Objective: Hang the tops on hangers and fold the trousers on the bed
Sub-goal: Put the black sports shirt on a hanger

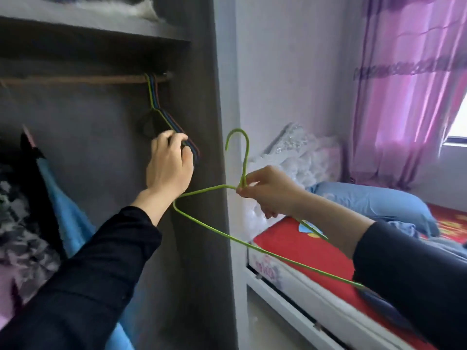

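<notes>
Before the wardrobe (202,72) edge, a green hanger (245,162) stands hook up, the right hand (267,192) pinching its neck just under the hook, its wire frame slanting down past the left wrist. Inside the wardrobe the left hand (169,168) grips a bunch of hangers (168,120) hung on the rod (75,80). The bed (303,243), red-sheeted with a blue pillow (374,203), lies to the right

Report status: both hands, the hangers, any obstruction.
Left hand grips the hanger bunch on the rail. Right hand pinches the green hanger at its neck, off the rail. Green hanger bare; no obstruction seen.
</notes>
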